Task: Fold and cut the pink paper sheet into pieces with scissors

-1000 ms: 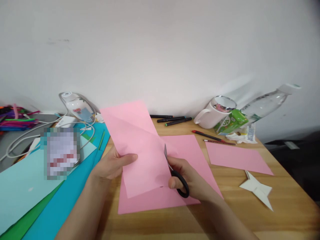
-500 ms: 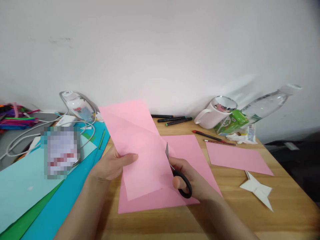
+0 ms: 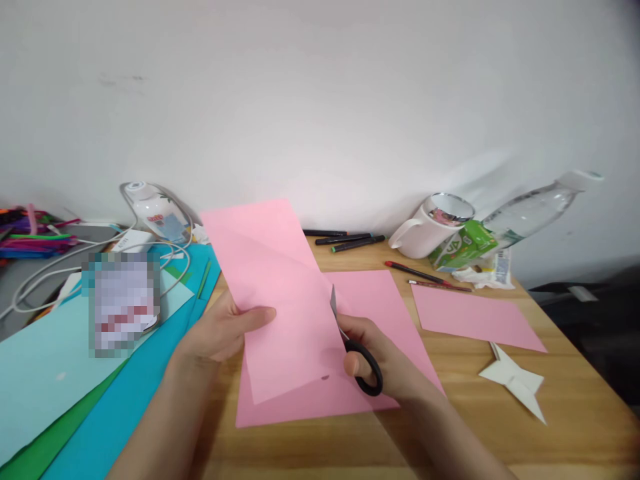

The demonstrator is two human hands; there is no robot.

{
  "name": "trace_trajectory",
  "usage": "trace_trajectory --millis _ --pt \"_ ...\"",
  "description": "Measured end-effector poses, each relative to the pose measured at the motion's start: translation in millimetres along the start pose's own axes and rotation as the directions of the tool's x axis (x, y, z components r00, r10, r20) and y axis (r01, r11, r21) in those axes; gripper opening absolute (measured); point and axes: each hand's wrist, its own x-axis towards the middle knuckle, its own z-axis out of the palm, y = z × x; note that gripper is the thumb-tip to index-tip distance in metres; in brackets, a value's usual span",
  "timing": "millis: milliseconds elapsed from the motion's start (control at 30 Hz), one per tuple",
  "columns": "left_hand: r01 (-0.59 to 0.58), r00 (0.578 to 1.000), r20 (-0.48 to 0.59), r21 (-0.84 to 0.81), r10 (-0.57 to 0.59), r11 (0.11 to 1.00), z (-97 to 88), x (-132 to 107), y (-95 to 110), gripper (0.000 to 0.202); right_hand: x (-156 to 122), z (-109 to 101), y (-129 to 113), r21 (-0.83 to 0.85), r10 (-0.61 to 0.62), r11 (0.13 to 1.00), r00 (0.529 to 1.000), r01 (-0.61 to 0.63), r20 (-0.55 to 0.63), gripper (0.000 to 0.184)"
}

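A light wooden table (image 3: 575, 400) fills the lower frame. At lower left lie overlapping sheets of pale blue, green and turquoise paper (image 3: 145, 393), with white cables (image 3: 65, 267) above them. In the centre a flat pink paper sheet (image 3: 380, 300) rests on the wood; a smaller pink sheet (image 3: 475, 317) lies at right. Below it sits a white folded paper star (image 3: 517, 383). Along the back edge are black marker pens (image 3: 345, 239), a red pencil (image 3: 417, 272), a white mug (image 3: 425, 233), a green carton (image 3: 463, 243) and a clear plastic bottle (image 3: 530, 207).
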Motion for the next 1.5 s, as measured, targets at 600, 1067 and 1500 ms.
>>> trace_trajectory --millis 600,1067,1500 --pt "-0.002 0.999 -0.041 0.022 0.003 1.000 -0.1 -0.1 0.7 0.031 -0.4 1.6 -1.3 -0.055 0.014 0.998 1.000 -0.015 -0.027 0.052" --pt "0.003 0.999 -0.035 0.034 -0.002 0.999 0.6 -0.7 1.8 0.032 -0.9 1.2 1.0 -0.094 0.031 0.995 0.998 -0.035 -0.047 0.057" --pt "-0.047 0.999 -0.022 0.054 0.048 0.997 2.6 -1.6 2.3 0.032 -1.1 3.5 -2.9 -0.051 0.037 0.998 0.998 -0.039 -0.042 0.055"
